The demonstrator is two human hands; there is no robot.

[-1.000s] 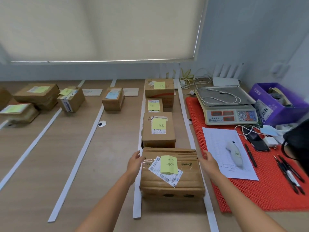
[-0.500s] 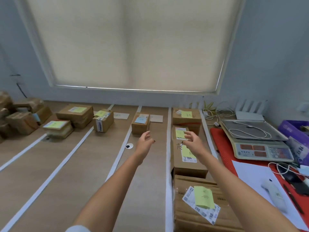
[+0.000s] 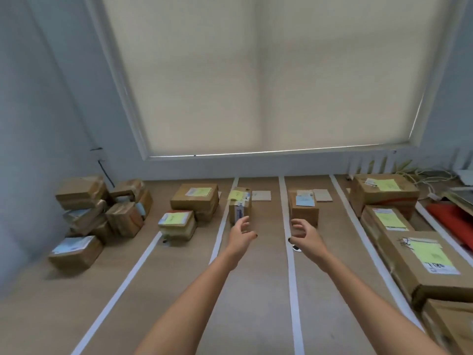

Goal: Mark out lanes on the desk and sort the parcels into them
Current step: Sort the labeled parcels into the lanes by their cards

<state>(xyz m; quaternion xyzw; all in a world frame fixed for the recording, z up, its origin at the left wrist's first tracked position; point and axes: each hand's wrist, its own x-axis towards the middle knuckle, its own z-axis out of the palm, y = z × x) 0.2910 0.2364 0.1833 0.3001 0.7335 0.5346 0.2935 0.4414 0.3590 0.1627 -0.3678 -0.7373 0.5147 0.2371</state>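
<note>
White tape strips (image 3: 292, 272) divide the wooden desk (image 3: 250, 298) into lanes. My left hand (image 3: 240, 235) and my right hand (image 3: 304, 235) reach forward over the middle lanes, both empty with fingers apart. Just beyond the left hand stands a small box with a yellow note (image 3: 239, 204). Beyond the right hand sits a box with a blue note (image 3: 303, 207). The right lane holds a row of parcels with yellow notes (image 3: 423, 262). Two labelled parcels (image 3: 188, 211) lie in a left lane. A heap of unsorted parcels (image 3: 98, 213) sits at the far left.
A window with a drawn blind (image 3: 258, 78) fills the wall behind the desk. Two small cards (image 3: 261, 195) lie at the lane heads. A red mat (image 3: 453, 221) and cables (image 3: 419, 174) are at the far right. A small round disc (image 3: 297, 248) lies under my right wrist.
Both hands let go of the large parcel in the right lane and swung left across the desk. The view lifted and turned left, bringing the unsorted heap into sight.
</note>
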